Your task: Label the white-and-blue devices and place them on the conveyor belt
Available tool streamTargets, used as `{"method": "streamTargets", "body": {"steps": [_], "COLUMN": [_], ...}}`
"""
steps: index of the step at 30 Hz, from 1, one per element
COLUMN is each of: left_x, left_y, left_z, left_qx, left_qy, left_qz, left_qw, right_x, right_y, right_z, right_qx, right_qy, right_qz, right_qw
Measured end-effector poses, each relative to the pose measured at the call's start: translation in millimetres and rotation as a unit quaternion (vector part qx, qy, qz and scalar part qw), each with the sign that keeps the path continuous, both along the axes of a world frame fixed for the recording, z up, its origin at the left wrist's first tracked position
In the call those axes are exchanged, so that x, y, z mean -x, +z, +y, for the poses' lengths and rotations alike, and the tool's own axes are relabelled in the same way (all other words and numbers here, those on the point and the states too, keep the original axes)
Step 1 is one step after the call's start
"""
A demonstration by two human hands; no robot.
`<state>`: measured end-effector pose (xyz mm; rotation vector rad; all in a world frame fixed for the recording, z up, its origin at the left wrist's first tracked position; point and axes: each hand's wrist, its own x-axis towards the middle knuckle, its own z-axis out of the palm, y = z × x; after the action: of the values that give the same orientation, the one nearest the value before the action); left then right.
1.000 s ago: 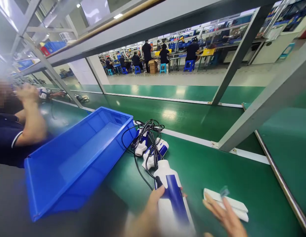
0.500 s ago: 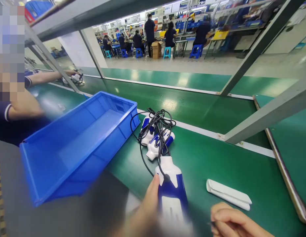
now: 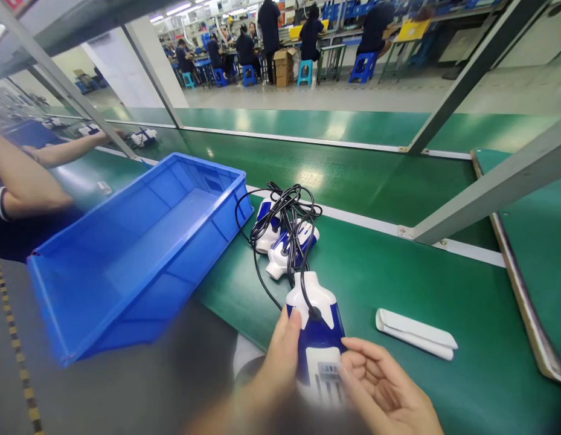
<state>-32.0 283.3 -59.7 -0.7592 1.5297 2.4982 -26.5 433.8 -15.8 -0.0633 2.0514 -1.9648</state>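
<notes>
In the lower middle, my left hand (image 3: 282, 353) grips the left side of a blue-and-white corded device (image 3: 319, 335), which points away from me. A small grey printed label (image 3: 328, 371) shows on its white panel; the near end is blurred. My right hand (image 3: 382, 383) touches the device's right side, thumb at the label's edge and index fingertip higher up; these fingers are apart and the others loosely curled. Beyond lie more such devices (image 3: 280, 257) under tangled black cords (image 3: 287, 208). To the right of my right hand rests a folded white strip (image 3: 416, 333).
A large blue bin (image 3: 180, 254) stands at the left, partly past the table edge. Grey frame posts (image 3: 479, 196) rise from the green table (image 3: 380, 272). At the far left, a co-worker's arm (image 3: 72, 148) reaches over the table. Other people sit across the aisle.
My right hand has moved left and up to the device, from beside the white strip. A printed label now shows on the panel. The view has tilted down slightly.
</notes>
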Motion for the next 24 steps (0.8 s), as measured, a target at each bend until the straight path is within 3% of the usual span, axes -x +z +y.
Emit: {"method": "streamTargets", "body": {"steps": [7,16,24], "left_x": [-0.3,0.0,-1.8], "left_y": [4.7,8.3,7.3], "left_z": [3.7,2.9,1.6], "left_qx": [0.004,0.026,0.030], "left_qy": [-0.042,-0.042,-0.045], "left_qz": [0.020,0.038,0.046], "left_qw": [0.999,0.998,0.997], "right_x": [-0.5,-5.6,-4.6], "right_y": [-3.5,0.8,-9.8], "right_z": [-0.5,-4.6,1.2], "right_qx": [-0.065,-0.096,-0.115], "right_qy": [0.018,-0.027,0.028], "right_qz": [0.071,0.038,0.066], "right_qw": [0.995,0.994,0.991]}}
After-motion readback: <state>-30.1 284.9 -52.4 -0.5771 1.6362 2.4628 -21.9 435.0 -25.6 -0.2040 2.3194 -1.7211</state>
